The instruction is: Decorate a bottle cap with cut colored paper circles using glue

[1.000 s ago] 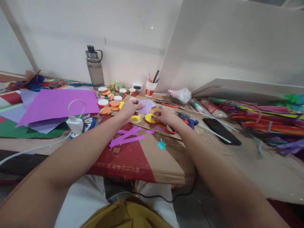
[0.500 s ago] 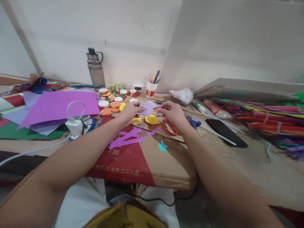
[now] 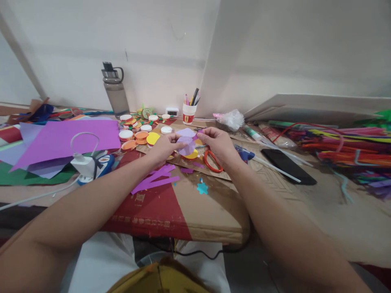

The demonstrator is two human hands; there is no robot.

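Note:
My left hand (image 3: 165, 146) pinches a small light-purple paper disc (image 3: 186, 145) by its left edge, thumb on top. Behind the disc shows another pale-purple paper piece (image 3: 185, 132); whether the two are joined I cannot tell. Between the thumb and fingers of my right hand (image 3: 218, 142) is a narrow purple paper strip (image 3: 198, 134), close to the disc's upper right edge. Below the hands sits a yellow round piece (image 3: 192, 155), partly covered by the disc. Red-handled scissors (image 3: 213, 162) lie under my right wrist. Several cut purple strips (image 3: 157, 180) are nearer me.
White- and orange-topped round pieces (image 3: 126, 134) cluster at the left, near a water bottle (image 3: 116, 95). A pen cup (image 3: 189, 113) stands at the back. Purple sheets (image 3: 82, 136) and a power strip (image 3: 104, 162) are left; a phone (image 3: 288, 166) and pipe cleaners (image 3: 351, 152) right.
The disc has come down and tilted over the yellow piece. My right hand has brought the purple strip closer to it. The view has shifted slightly right.

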